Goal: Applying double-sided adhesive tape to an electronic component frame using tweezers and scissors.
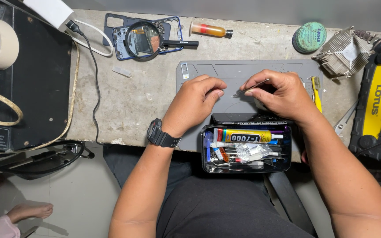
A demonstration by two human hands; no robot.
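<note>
Right hand (278,94) pinches thin metal tweezers (250,88), tips toward 9 o'clock. Left hand (197,101) curled closed over grey silicone work mat (243,70); contents of grip cannot be told. Open black parts tin (245,150) at 6 o'clock.

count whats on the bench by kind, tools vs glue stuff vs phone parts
tools: 3 – tweezers in right hand, magnifying glass, yellow brush
glue and paste: 3 – glue tube, amber syringe, green tin
phone parts: 1 – opened blue phone
total: 7
left hand holds nothing I can make out
</note>
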